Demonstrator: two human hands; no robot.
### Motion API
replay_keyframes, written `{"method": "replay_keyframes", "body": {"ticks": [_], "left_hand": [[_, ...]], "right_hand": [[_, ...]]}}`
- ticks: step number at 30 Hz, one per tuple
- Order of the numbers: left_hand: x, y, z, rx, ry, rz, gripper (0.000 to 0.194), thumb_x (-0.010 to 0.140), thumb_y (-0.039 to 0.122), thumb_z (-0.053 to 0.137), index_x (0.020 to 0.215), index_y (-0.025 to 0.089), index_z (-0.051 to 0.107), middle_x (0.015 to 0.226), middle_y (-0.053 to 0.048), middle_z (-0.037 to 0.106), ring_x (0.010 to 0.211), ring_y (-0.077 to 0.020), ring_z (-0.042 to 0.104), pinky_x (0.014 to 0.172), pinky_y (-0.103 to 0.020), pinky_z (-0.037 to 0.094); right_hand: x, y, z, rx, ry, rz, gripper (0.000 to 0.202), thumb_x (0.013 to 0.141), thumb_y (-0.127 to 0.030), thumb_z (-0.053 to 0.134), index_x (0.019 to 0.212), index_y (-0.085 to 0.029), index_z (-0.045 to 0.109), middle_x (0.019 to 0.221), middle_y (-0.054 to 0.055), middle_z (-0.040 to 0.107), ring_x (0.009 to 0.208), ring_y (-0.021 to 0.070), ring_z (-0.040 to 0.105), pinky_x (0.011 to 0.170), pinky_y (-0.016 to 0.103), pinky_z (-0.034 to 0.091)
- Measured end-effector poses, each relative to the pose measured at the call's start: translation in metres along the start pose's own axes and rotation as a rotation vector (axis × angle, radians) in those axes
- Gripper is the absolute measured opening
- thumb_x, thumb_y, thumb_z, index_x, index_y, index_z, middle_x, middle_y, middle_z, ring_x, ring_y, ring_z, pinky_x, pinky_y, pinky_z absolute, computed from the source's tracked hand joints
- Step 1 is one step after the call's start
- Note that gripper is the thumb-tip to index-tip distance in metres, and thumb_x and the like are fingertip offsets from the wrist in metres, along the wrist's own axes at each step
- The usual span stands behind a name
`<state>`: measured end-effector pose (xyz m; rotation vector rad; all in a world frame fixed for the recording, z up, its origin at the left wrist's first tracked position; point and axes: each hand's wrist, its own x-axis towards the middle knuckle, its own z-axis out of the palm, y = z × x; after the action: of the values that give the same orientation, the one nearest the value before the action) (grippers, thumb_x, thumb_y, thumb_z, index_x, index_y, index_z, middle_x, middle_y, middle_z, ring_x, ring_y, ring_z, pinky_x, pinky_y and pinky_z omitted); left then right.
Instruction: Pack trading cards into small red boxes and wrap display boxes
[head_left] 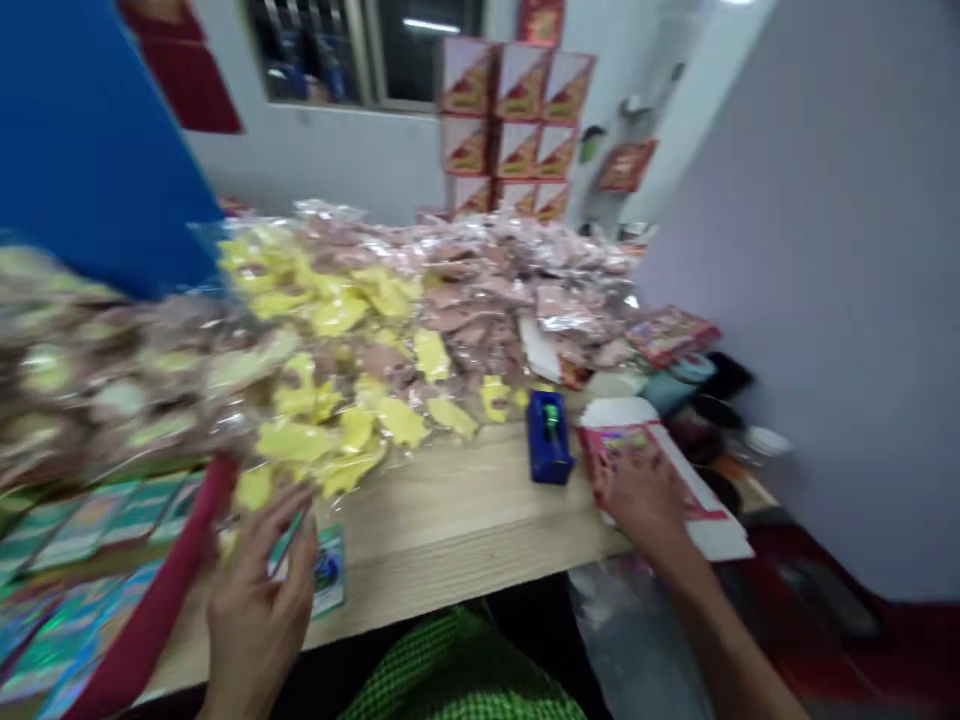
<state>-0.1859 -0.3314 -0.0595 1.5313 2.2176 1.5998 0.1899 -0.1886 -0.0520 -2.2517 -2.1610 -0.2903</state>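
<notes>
My left hand (262, 585) is at the table's front left, its thumb and fingers closed on a thin teal-edged card (285, 548). Beside it, another picture card (328, 572) lies on the wood, partly hidden by my fingers. My right hand (649, 495) rests palm down on a flattened red and white carton (709, 500) at the right, fingers spread over its printed face. Between the hands stands a blue tape dispenser (550, 450) with something green in it. Motion blurs both hands somewhat.
Clear-bagged yellow cutouts (337, 310) and brownish-pink bagged pieces (480, 290) are heaped along the back. A red-edged box (161, 600) holds rows of cards at left. Stacked cartons (517, 120) stand by the wall. A red printed box (673, 333) lies at right.
</notes>
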Motion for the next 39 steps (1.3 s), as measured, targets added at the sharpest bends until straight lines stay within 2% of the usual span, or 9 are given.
{"method": "replay_keyframes", "body": {"ticks": [6, 12, 16, 19, 23, 27, 31, 34, 39], "left_hand": [[-0.026, 0.05, 0.062, -0.257, -0.385, 0.237, 0.022, 0.095, 0.028, 0.058, 0.103, 0.028, 0.078, 0.105, -0.005, 0.079, 0.097, -0.0225, 0.077, 0.081, -0.031, 0.063], [-0.036, 0.077, 0.083, -0.421, -0.635, 0.067, 0.022, 0.098, 0.035, 0.057, 0.103, 0.025, 0.076, 0.096, -0.007, 0.078, 0.089, -0.0224, 0.076, 0.08, -0.032, 0.06], [-0.038, 0.097, 0.098, -0.7, -0.847, -0.256, 0.029, 0.092, 0.049, 0.07, 0.107, 0.024, 0.07, 0.11, -0.01, 0.077, 0.104, -0.0251, 0.072, 0.093, -0.036, 0.056], [-0.034, 0.105, 0.115, -1.084, -0.831, -0.446, 0.073, 0.06, 0.059, 0.095, 0.116, 0.027, 0.063, 0.145, -0.012, 0.061, 0.132, -0.0324, 0.059, 0.109, -0.045, 0.047], [-0.025, 0.095, 0.117, -1.292, -0.765, -0.591, 0.098, 0.047, 0.067, 0.096, 0.128, 0.025, 0.062, 0.149, -0.016, 0.056, 0.142, -0.0403, 0.048, 0.114, -0.053, 0.043], [-0.027, 0.081, 0.089, -1.308, -0.843, -0.597, 0.092, 0.057, 0.064, 0.09, 0.134, 0.022, 0.064, 0.134, -0.016, 0.067, 0.13, -0.0439, 0.059, 0.108, -0.055, 0.049], [-0.034, 0.073, 0.069, -1.3, -0.952, -0.633, 0.088, 0.06, 0.055, 0.088, 0.137, 0.02, 0.064, 0.125, -0.015, 0.072, 0.123, -0.0437, 0.064, 0.104, -0.054, 0.053], [-0.034, 0.069, 0.067, -1.305, -0.819, -0.672, 0.088, 0.059, 0.054, 0.089, 0.136, 0.019, 0.064, 0.12, -0.015, 0.075, 0.113, -0.041, 0.07, 0.099, -0.053, 0.057], [-0.024, 0.062, 0.068, -1.213, -0.497, -0.76, 0.073, 0.062, 0.049, 0.091, 0.123, 0.015, 0.068, 0.106, -0.013, 0.079, 0.094, -0.0339, 0.076, 0.087, -0.047, 0.062]], "right_hand": [[-0.001, 0.006, 0.0, -0.02, -0.084, 0.038, 0.053, 0.101, -0.026, 0.05, 0.146, 0.003, 0.053, 0.147, 0.034, 0.05, 0.135, 0.0449, 0.051, 0.105, 0.051, 0.046], [-0.001, 0.019, -0.025, 0.034, -0.096, 0.012, 0.042, 0.099, -0.012, 0.041, 0.133, 0.001, 0.061, 0.132, 0.028, 0.064, 0.124, 0.0349, 0.061, 0.098, 0.041, 0.052], [-0.026, -0.001, -0.058, 0.207, 0.274, -0.001, 0.047, 0.099, -0.012, 0.036, 0.14, 0.001, 0.055, 0.122, 0.028, 0.07, 0.107, 0.0345, 0.071, 0.088, 0.043, 0.058], [-0.062, -0.04, -0.076, 0.518, 0.545, -0.4, 0.052, 0.097, -0.008, 0.038, 0.147, -0.008, 0.051, 0.119, 0.021, 0.074, 0.104, 0.0301, 0.074, 0.086, 0.041, 0.061], [-0.095, -0.082, -0.086, 0.926, 0.324, -0.811, 0.068, 0.095, -0.007, 0.043, 0.162, -0.013, 0.03, 0.141, 0.018, 0.064, 0.13, 0.0262, 0.063, 0.101, 0.04, 0.06], [-0.077, -0.095, -0.088, 1.056, 0.165, -0.818, 0.054, 0.103, -0.017, 0.045, 0.157, -0.021, 0.04, 0.154, 0.012, 0.053, 0.142, 0.0248, 0.05, 0.116, 0.045, 0.048], [-0.041, -0.101, -0.088, 1.077, 0.163, -0.862, 0.026, 0.102, -0.019, 0.044, 0.12, -0.018, 0.063, 0.119, 0.011, 0.067, 0.115, 0.0276, 0.059, 0.1, 0.047, 0.049], [-0.024, -0.1, -0.083, 1.134, 0.073, -0.85, 0.017, 0.101, -0.025, 0.048, 0.088, -0.021, 0.059, 0.09, 0.005, 0.063, 0.094, 0.024, 0.058, 0.085, 0.039, 0.048], [-0.023, -0.1, -0.045, 1.411, -0.371, -0.568, 0.049, 0.096, -0.045, 0.059, 0.141, -0.024, 0.053, 0.14, 0.011, 0.059, 0.125, 0.0295, 0.056, 0.105, 0.047, 0.046]]}}
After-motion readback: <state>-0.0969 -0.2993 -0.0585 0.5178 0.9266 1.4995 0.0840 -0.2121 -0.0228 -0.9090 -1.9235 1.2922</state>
